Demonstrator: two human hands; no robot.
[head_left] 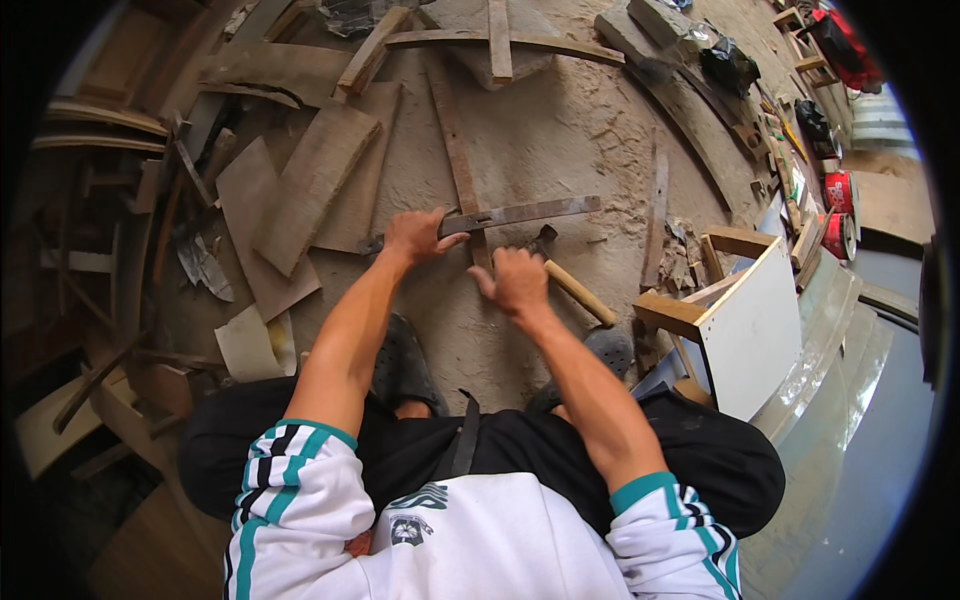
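Note:
My left hand [412,238] is closed around the left part of a narrow flat strip [550,210], dark near the hand and brown farther right. This strip lies crosswise over a long wooden batten [452,140], whose near end reaches down between my hands. My right hand [518,282] is beside that near end, its fingers curled under and its thumb pointing left; what the fingers hold, if anything, is hidden. A hammer [580,293] with a light wooden handle lies on the ground just right of my right hand, its dark head close to my knuckles.
Loose boards [320,185] lie at the left, with more wood scraps beyond. A small wooden frame with a white panel [755,330] stands at the right. Behind it are red cans [840,192] and a black plastic bag [728,65]. My dark clogs [405,365] flank the workspace.

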